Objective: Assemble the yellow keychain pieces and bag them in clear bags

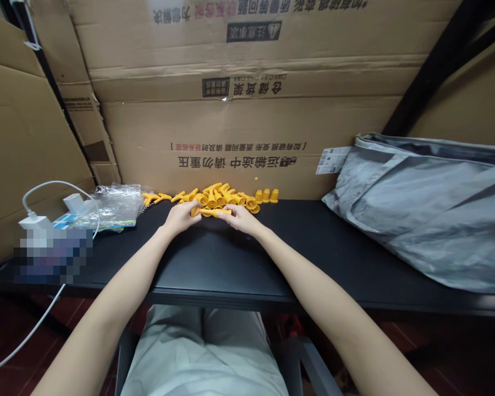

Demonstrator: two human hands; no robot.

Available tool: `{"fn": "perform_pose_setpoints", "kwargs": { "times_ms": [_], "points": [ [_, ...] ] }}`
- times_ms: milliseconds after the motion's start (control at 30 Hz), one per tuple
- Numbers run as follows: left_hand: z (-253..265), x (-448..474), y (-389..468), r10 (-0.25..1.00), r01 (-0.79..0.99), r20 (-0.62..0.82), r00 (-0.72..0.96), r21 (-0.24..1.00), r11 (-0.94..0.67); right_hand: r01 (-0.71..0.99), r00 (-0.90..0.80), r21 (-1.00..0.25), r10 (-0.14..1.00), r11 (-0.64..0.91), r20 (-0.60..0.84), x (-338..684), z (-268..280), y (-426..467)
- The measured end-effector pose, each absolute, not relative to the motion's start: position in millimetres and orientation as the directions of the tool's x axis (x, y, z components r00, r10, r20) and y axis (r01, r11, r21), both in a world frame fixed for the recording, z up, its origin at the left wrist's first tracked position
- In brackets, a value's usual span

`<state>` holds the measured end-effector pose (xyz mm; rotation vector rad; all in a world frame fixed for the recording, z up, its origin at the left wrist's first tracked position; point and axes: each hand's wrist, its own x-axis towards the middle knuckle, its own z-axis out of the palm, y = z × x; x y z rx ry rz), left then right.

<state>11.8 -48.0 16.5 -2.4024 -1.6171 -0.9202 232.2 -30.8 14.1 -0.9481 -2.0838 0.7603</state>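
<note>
My left hand [183, 218] and my right hand [241, 219] meet over the dark table, just in front of a pile of yellow plastic parts [226, 193]. Between them is a small yellow plastic piece [211, 212], pinched at its left end by my left fingers and at its right end by my right. Whether it is one part or two joined together, I cannot make out. The pile mixes cup-shaped parts with flared rims and thin branched parts [150, 198], which trail off to the left. Upright cup-shaped parts [266, 196] stand in a row at the pile's right end.
Printed cardboard [247, 121] walls the table's back. A grey fabric bag [421, 214] fills the right side. On the left lie crumpled clear plastic wrap [117, 203], a white charger [36, 226] with a looping cable, and a blurred-out item. The black table [223, 258] ends above my lap.
</note>
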Motion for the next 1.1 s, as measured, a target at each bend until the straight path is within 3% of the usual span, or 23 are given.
{"fn": "perform_pose_setpoints", "kwargs": {
  "times_ms": [267,400,533,667,833,1000,1100],
  "points": [
    [15,15,-48,0.792,0.849,0.545,0.275,0.248,-0.466,0.163,-0.423,-0.922,0.869,0.350,0.255,230,6,-22],
    [14,13,-46,0.808,0.846,0.521,0.275,0.269,-0.461,0.089,-0.381,-0.984,0.918,0.151,0.107,226,5,-21],
    [11,11,-44,0.833,0.845,0.493,0.251,0.308,-0.436,-0.063,-0.336,-0.995,0.940,-0.078,-0.052,224,11,-23],
    [5,5,-37,0.849,0.822,0.477,0.227,0.374,-0.429,-0.177,-0.285,-0.963,0.947,-0.201,-0.146,226,21,-26],
    [-2,-8,-25,0.842,0.855,0.512,0.168,0.349,-0.383,-0.312,-0.268,-0.930,0.957,-0.195,-0.110,230,25,-26],
    [-5,-23,-22,0.906,0.957,0.415,-0.084,0.286,-0.042,-0.376,-0.258,-0.925,0.965,-0.063,0.039,228,19,-21],
    [-8,-33,-19,0.911,0.943,0.323,-0.258,0.291,0.164,-0.328,-0.168,-0.927,0.954,0.182,0.247,223,13,-17]
  ]
}}
